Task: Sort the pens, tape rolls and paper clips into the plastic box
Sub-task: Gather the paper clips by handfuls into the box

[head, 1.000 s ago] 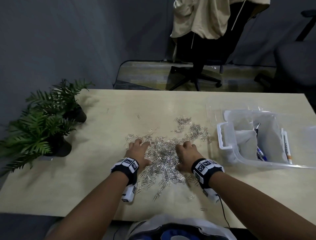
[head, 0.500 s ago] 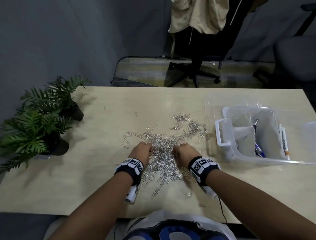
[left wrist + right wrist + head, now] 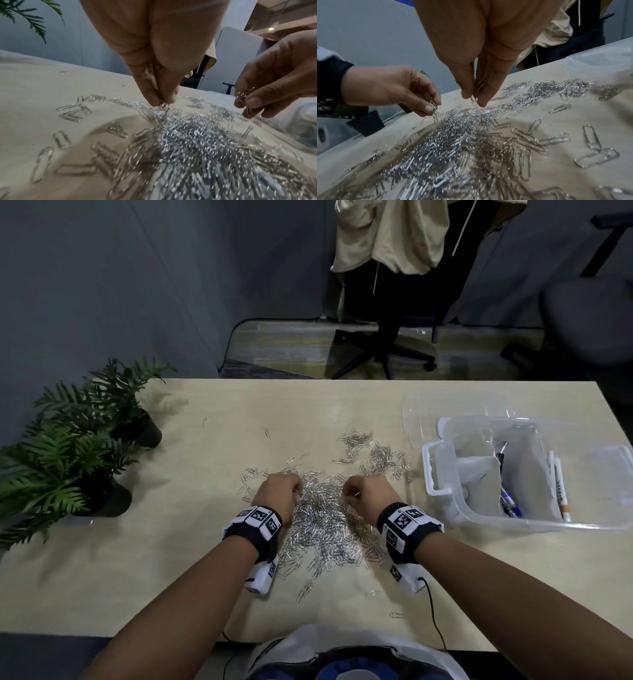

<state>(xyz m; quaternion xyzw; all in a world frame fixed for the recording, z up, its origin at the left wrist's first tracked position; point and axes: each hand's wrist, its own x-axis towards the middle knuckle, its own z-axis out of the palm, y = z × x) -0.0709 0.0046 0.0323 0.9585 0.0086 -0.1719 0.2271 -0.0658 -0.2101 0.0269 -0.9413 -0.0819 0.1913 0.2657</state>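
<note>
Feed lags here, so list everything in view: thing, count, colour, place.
paper clips: too many to count, silver, heaped at table centre, strays around
plastic box: one, clear, table right
pens: at least three, white and blue, inside the box
lid: one, clear, behind the box
potted plants: two, green in black pots, table left
table: one, light wood
office chair: one, black, beige jacket draped on it, beyond the table
tape rolls: none that I can make out
left hand: pinch grip on a few clips over the heap
right hand: pinch grip on a few clips
</note>
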